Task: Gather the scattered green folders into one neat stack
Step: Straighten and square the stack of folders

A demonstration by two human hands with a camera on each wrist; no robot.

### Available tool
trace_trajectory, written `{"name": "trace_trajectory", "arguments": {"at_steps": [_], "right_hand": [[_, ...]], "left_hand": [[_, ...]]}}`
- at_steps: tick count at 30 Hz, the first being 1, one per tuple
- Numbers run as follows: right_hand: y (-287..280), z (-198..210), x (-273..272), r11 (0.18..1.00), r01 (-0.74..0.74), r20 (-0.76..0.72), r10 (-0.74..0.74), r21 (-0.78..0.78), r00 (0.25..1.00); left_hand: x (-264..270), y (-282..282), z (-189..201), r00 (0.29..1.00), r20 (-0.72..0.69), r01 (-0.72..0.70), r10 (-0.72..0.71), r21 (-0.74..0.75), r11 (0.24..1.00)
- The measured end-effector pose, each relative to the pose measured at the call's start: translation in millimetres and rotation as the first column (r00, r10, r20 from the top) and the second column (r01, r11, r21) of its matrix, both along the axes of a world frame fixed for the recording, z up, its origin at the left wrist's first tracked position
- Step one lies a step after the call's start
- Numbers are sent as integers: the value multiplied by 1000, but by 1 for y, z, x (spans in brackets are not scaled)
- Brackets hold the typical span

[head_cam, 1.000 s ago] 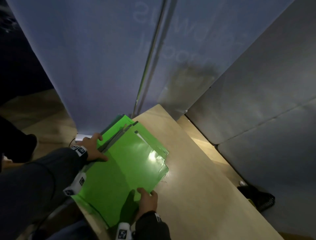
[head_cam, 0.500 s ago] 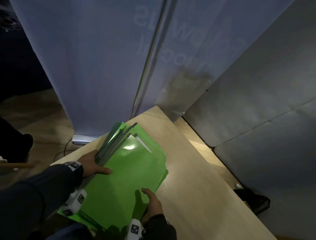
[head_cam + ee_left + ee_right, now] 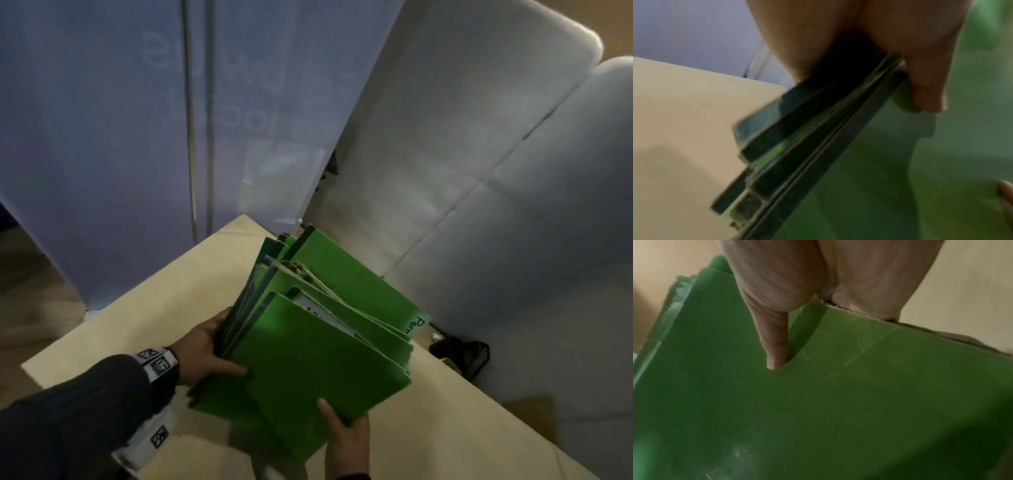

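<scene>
Your left hand [image 3: 202, 349] and right hand [image 3: 346, 442] both gripped the fanned green folders [image 3: 308, 349], tilted above the table [image 3: 137, 325]; the rearmost one's tab read "Per", the rest hidden.

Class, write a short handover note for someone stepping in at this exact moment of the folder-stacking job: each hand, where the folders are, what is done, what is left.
Left hand: grips the spine side of the green folders, thumb on top.
Right hand: holds the near edge, thumb on the top cover.
Folders: all gathered in one bundle, tilted above the table, fanned and uneven.
Done: gathering.
Left: square the edges and lay the stack flat.
</scene>
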State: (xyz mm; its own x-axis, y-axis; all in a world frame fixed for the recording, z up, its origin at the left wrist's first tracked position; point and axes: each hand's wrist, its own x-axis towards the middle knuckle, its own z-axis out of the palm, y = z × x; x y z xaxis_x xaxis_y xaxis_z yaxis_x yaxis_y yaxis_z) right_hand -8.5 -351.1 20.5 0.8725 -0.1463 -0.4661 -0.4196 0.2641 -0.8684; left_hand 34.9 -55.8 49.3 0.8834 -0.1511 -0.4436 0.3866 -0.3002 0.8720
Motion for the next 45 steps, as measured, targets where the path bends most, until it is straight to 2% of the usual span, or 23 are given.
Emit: {"name": "trace_trajectory", "arguments": {"at_steps": [1, 3, 4, 7, 8, 10, 13, 17, 21, 24, 30, 34, 39, 42, 45], "right_hand": [[-9, 4, -6, 1000, 26, 17, -26, 0, 1000], [-22, 8, -20, 997, 70, 42, -71, 28, 997], [-26, 8, -28, 997, 79, 37, -80, 27, 996], [-38, 12, -50, 998, 60, 28, -60, -2, 998], [-41, 13, -57, 999, 44, 23, -44, -5, 999], [-46, 16, -65, 1000, 17, 46, -17, -16, 999], [-52, 28, -65, 996, 56, 162, -44, -68, 986], [-44, 48, -53, 985, 127, 278, -90, -118, 956], [-35, 52, -44, 966, 252, 231, -233, -55, 945], [-35, 53, -40, 955, 292, 218, -275, -49, 936], [-38, 55, -37, 946, 289, 310, -232, -150, 922], [-37, 52, -41, 960, 233, 300, -179, -154, 937], [-43, 33, -54, 973, 154, 248, -108, -174, 963], [-50, 17, -68, 990, 24, 136, -5, -141, 991], [-51, -3, -76, 951, -121, 1, 127, -284, 992]], "left_hand": [[1, -9, 0, 1000, -18, 18, -20, -90, 996], [-4, -31, 5, 992, 70, 108, -101, -111, 988], [-10, -38, 5, 988, 95, 135, -119, -173, 976], [-11, -60, -1, 997, 75, 27, -6, -287, 958], [-13, -62, -1, 993, 114, 32, 6, -327, 945], [-12, -66, 5, 980, 197, 41, 29, -343, 938], [-6, -69, 20, 962, 270, 76, 41, -407, 910], [-7, -73, 34, 940, 338, 83, 43, -350, 933], [-10, -81, 40, 938, 304, -13, 165, -447, 894], [-8, -85, 44, 943, 228, -104, 243, -493, 864], [-4, -80, 42, 954, 239, -47, 179, -472, 880], [-11, -73, 27, 987, 125, -26, 104, -510, 860], [-29, -59, -10, 992, 122, 57, -12, -372, 926], [-30, -58, -19, 982, 133, 152, -132, -154, 976], [-36, -52, -29, 945, 148, 282, -291, 84, 956]]}}
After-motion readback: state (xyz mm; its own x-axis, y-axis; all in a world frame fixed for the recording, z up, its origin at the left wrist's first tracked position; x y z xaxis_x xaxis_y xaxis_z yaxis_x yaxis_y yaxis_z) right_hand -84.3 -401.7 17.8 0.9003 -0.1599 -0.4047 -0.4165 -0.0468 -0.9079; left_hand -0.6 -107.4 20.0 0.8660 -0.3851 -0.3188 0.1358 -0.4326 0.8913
